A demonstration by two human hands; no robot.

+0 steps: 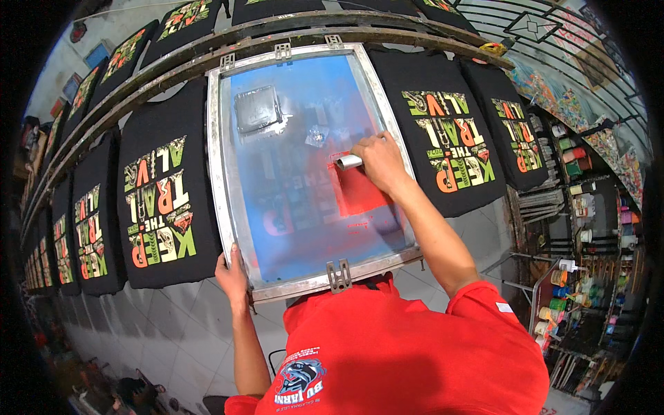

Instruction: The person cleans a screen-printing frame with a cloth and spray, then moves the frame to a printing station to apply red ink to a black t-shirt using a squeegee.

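Note:
A screen printing frame (216, 173) with a pale metal rim and blue mesh lies in front of me. My right hand (380, 162) is closed round a small silver squeegee (348, 162), resting on the mesh right of centre. Red ink (363, 194) covers a rectangular patch under and just below that hand, with a few red specks nearer me. At the frame's near left corner, my left hand (234, 278) grips the rim with its thumb along the side. Dark grey tape (256, 108) and a small clear patch (317, 135) sit on the mesh farther up.
Black T-shirts with colourful lettering lie on boards to the left (160, 200) and right (443, 138). A long rail (387, 32) runs behind the frame, with metal hinge clips (283, 51). Another clip (339, 275) is on the near rim. Shelves of containers (557, 304) stand at right.

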